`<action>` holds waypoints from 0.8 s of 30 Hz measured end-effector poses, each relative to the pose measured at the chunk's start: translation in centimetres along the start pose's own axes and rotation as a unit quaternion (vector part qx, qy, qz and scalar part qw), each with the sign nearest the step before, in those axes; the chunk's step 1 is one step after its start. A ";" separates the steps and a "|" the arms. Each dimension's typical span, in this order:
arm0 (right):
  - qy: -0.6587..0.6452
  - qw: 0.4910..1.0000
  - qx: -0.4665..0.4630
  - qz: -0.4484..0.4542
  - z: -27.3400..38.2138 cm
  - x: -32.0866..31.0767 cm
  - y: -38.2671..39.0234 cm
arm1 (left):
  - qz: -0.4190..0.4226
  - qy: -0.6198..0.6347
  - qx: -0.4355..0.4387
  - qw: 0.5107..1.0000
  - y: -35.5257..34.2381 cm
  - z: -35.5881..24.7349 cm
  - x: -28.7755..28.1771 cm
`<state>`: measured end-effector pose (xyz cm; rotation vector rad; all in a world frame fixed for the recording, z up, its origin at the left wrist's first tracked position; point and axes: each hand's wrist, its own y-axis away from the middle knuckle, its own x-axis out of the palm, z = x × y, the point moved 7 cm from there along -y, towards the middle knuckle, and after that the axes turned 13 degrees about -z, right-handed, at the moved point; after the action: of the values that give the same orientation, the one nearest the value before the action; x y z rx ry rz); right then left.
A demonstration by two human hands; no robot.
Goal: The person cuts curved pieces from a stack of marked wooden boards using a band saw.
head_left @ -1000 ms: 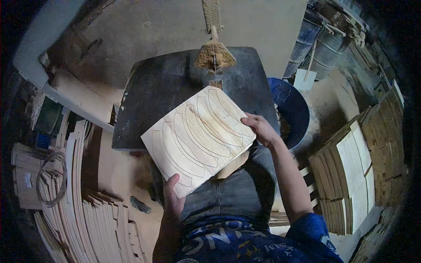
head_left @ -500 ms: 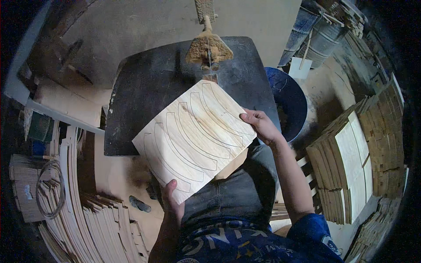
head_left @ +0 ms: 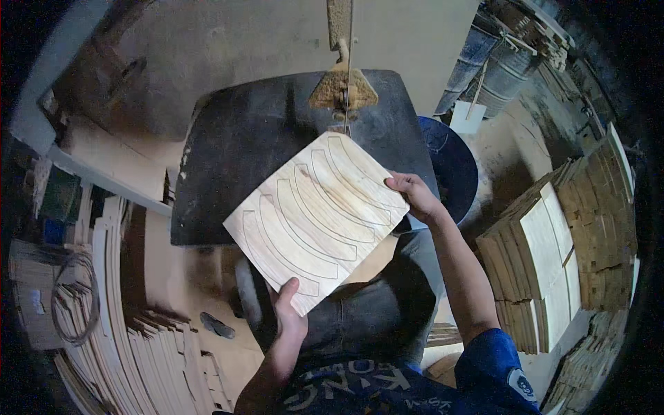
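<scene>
Left fingers (head_left: 290, 285) and right fingers (head_left: 398, 182) grasp the outline-marked wooden board (head_left: 315, 214) — pale lettering (head_left: 398, 380) crosses the blue shirt (head_left: 481, 363).

Pale lettering (head_left: 397, 380) on blue shirt (head_left: 482, 361)

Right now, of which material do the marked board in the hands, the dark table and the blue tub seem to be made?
The marked board: wood, apparently unvarnished; grain streaks show on its pale face. The dark table: perhaps metal, its smooth finish showing pale spots along the left edge. The blue tub: probably plastic, given its smooth, curved wall.
</scene>
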<state>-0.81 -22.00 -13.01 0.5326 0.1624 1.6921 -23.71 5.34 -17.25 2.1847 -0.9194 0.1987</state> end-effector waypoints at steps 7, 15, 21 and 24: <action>0.031 0.999 -0.019 -0.005 -0.3 -0.2 0.7 | 0.002 0.016 -0.037 0.999 0.8 -0.9 0.2; -0.001 1.000 -0.019 -0.016 -0.6 -0.1 0.6 | 0.044 -0.044 0.059 0.996 2.1 -2.6 2.7; -0.016 0.998 -0.061 0.009 -0.1 0.2 1.0 | -0.005 -0.080 0.037 0.996 1.3 -2.1 1.4; -0.001 0.999 -0.021 -0.030 -0.6 -0.1 0.9 | -0.007 -0.079 0.089 0.993 1.4 -2.7 1.9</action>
<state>-1.86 -22.19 -13.20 0.4932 0.1405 1.6335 -22.88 5.49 -13.82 2.3981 -1.0052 0.1057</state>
